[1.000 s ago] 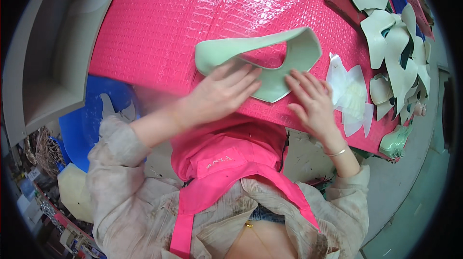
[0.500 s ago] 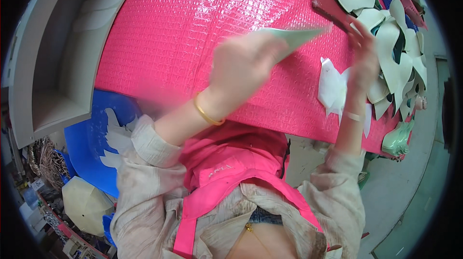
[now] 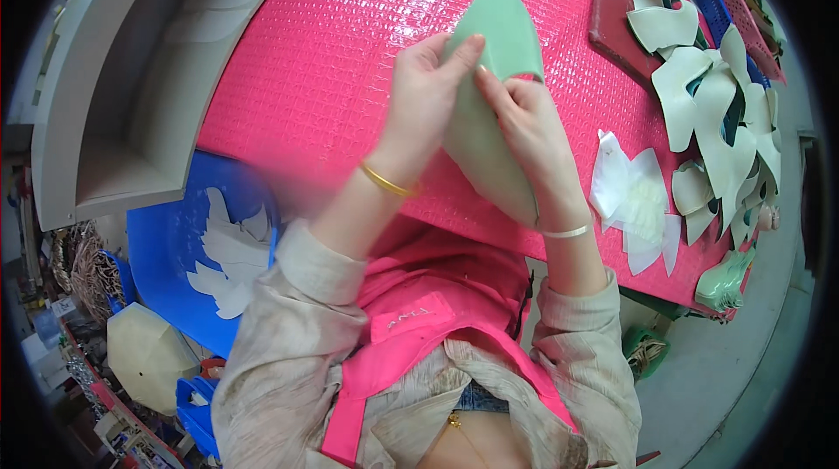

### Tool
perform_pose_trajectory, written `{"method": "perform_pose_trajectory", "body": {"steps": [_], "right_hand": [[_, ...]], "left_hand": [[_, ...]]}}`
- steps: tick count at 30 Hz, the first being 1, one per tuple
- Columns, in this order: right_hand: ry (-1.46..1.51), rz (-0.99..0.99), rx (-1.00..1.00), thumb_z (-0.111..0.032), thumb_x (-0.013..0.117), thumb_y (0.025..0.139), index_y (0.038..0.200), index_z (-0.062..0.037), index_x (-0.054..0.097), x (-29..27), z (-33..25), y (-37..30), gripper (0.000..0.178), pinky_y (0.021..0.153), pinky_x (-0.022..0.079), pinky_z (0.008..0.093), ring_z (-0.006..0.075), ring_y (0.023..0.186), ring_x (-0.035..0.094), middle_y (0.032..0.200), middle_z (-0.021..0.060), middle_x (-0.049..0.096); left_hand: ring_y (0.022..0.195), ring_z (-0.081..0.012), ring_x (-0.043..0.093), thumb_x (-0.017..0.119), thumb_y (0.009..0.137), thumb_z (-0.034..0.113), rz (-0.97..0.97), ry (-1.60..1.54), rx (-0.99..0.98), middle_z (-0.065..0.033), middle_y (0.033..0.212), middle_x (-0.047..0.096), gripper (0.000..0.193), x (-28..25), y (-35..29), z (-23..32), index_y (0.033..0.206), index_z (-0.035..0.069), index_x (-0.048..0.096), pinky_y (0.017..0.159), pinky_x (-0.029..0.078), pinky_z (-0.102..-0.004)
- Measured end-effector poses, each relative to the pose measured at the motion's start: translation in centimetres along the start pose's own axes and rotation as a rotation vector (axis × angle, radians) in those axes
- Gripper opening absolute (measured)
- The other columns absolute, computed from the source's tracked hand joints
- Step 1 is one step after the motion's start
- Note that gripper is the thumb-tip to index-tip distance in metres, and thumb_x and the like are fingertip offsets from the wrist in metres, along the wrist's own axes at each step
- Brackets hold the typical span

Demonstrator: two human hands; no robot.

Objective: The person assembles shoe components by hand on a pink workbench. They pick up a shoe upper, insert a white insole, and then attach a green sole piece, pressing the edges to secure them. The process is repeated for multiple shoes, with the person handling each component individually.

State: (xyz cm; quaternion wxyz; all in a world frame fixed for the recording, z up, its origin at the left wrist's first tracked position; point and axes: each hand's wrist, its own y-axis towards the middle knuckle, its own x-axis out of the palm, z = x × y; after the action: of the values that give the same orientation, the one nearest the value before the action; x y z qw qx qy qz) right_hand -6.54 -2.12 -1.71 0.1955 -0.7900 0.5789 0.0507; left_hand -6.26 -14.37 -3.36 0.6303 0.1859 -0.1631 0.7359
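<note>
Since the frame half a second ago, the right hand has moved from beside the pile at the far right to the pale green piece, and the piece, then seen nearly edge-on in the left hand, now turns its broad face toward the viewer. Both hands grip it above the bench; contact between its lower end and the bench cannot be determined. State of the left hand: pinching the left edge, thumb on the upper face, other fingers partly hidden behind. State of the right hand: thumb laid on the face just beside the left thumb, fingers bent in at the right edge; their exact closure is hidden. The pointed end of the piece projects beyond both thumbs, and its long lower part slopes down between the hands toward the right wrist. Right of the right hand, near its wrist, lie white sheets, overlapping. Farther right is the pile of pale cut pieces. Beyond the right hand, to its upper right, lies a dark red board. Left of the left hand stands a grey shelf unit; below that, a blue chair carries white cut-outs.
</note>
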Motion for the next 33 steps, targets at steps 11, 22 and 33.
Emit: {"method": "perform_pose_trajectory", "body": {"steps": [11,22,33], "right_hand": [[-0.846,0.21,-0.353,-0.014,0.056,0.081,0.089,-0.0057,0.059,3.7,3.6,-11.0,0.012,0.087,0.039,0.0413,0.0313,0.076,0.058,0.078,0.0179,0.059],[0.425,0.243,-0.295,-0.016,0.058,0.085,0.102,0.0027,0.057,-8.9,4.2,-4.7,0.025,0.067,0.044,0.0226,0.0095,0.077,0.056,0.089,0.0051,0.062],[0.59,0.494,-0.404,-0.012,0.06,0.083,0.084,0.0014,0.063,-10.4,4.1,-4.8,0.013,0.05,0.04,0.017,0.0041,0.058,0.052,0.07,0.0006,0.06]], "left_hand": [[0.061,-0.0114,0.059,0.066,0.076,0.008,0.071,-0.058,-0.178,-0.008,0.073,0.064,0.012,-1.4,3.8,-3.0,0.081,-0.002,0.064,0.055,0.046,-0.0216],[0.066,-0.0134,0.057,0.064,0.078,0.018,-0.211,0.945,0.767,-0.0035,0.071,0.061,0.024,3.7,3.8,-1.2,0.092,0.0,0.061,0.064,0.045,-0.0245],[0.062,-0.0053,0.053,0.059,0.081,0.013,-0.57,0.69,-0.175,-0.0023,0.064,0.059,0.019,8.5,-4.5,-3.0,0.087,-0.005,0.062,0.054,0.043,-0.0223]]}}
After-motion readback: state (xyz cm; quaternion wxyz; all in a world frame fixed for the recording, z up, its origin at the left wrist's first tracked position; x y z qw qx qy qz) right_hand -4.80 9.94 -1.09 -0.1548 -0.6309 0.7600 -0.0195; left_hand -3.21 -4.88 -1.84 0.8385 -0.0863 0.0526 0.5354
